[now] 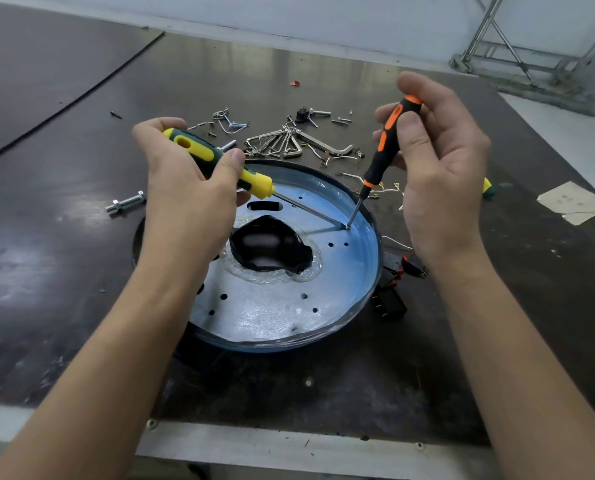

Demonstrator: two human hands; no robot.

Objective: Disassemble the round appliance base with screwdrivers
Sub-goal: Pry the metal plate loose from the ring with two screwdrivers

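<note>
While tips converge on base (271,313), left fingers (230,168) grip yellow screwdriver (254,183), right fingers (412,133) pinch orange screwdriver (386,143)

One head-worn wide-angle camera looks forward and down (steeply, from close above) at the dark glossy worktable (81,237).

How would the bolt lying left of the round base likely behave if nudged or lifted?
The bolt looks like solid metal, so probably rigid and heavy for its size. The nuts threaded on it would likely stop it rolling far; on the glossy table it may slide instead.
</note>
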